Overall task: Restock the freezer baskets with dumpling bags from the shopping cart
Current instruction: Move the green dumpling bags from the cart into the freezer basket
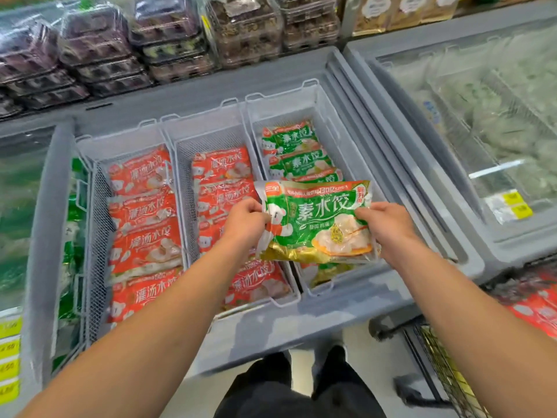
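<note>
A green dumpling bag (316,220) hangs above the right freezer basket (324,114). My left hand (245,220) grips its left edge and my right hand (384,221) grips its right edge. Under it, in that basket, lie more green dumpling bags (297,152). The middle basket (208,131) and the left basket (120,143) hold rows of red dumpling bags (144,233). The shopping cart (446,366) stands at the lower right, with red bags (539,312) showing at its top.
The open chest freezer's grey rim (301,321) runs in front of my legs. A second freezer with a closed glass lid (482,122) stands to the right. Stacked clear boxes (168,40) line the shelf behind. Yellow price tags (9,357) sit at the lower left.
</note>
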